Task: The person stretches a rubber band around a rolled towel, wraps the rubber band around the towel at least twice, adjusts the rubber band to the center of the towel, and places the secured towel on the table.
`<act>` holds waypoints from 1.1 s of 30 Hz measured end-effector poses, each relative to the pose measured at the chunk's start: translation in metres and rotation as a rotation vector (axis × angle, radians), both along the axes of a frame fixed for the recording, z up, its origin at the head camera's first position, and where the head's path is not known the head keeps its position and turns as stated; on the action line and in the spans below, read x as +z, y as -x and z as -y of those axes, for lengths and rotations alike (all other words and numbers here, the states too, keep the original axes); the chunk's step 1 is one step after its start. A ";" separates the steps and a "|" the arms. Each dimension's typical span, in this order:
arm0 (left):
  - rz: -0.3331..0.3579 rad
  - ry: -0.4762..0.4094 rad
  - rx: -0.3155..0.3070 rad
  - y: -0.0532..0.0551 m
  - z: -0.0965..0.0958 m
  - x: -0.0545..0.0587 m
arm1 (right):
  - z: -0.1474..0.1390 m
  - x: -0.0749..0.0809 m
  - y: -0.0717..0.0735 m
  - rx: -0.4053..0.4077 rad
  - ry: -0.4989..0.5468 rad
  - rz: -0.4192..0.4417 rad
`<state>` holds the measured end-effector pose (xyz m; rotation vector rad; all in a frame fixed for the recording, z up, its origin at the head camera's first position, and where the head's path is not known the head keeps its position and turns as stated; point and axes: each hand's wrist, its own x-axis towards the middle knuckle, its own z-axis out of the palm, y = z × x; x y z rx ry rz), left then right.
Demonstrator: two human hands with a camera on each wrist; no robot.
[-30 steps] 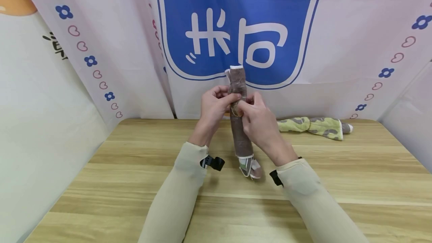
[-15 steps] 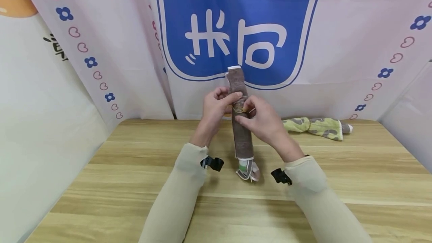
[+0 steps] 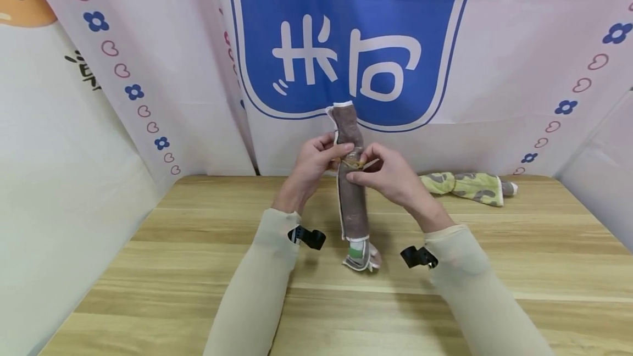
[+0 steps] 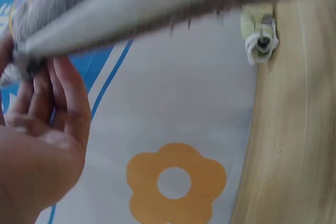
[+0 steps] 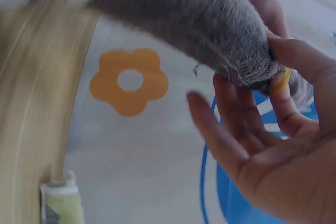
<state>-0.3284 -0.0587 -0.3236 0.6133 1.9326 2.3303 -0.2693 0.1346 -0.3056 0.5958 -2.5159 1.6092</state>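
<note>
A grey-brown rolled towel point(image 3: 353, 202) with white edging stands nearly upright over the table, its lower end showing a green and white patch. My left hand point(image 3: 316, 161) grips the roll near its middle, thumb across the front. A yellowish rubber band point(image 3: 352, 163) circles the roll just below that thumb. My right hand point(image 3: 390, 174) pinches the band at the roll's right side, with its thumb on the towel. In the right wrist view, the yellow band point(image 5: 284, 79) loops over a finger of that hand. The left wrist view shows the towel point(image 4: 157, 9) blurred.
Behind my right hand, a green and grey patterned rolled towel point(image 3: 477, 187), tied at its middle, lies along the back of the wooden table point(image 3: 198, 268). A white cloth backdrop point(image 3: 198, 70) with a blue panel hangs right behind the table.
My right hand has shifted slightly right and its fingers have drawn away from the roll's front, uncovering the rubber band. The roll has dropped a little and turned; my left hand keeps its grip.
</note>
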 end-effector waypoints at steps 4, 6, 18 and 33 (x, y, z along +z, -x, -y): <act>-0.022 0.039 0.117 -0.002 -0.006 0.001 | 0.008 -0.003 -0.002 -0.055 -0.087 -0.143; -0.018 0.041 0.159 -0.003 -0.008 0.001 | 0.013 -0.005 -0.003 -0.070 -0.110 -0.226; -0.084 0.176 0.408 -0.012 -0.019 0.009 | 0.022 -0.012 -0.007 -0.196 -0.394 -0.447; -0.060 0.109 0.064 -0.006 -0.001 0.009 | 0.008 0.000 -0.005 -0.069 -0.017 -0.073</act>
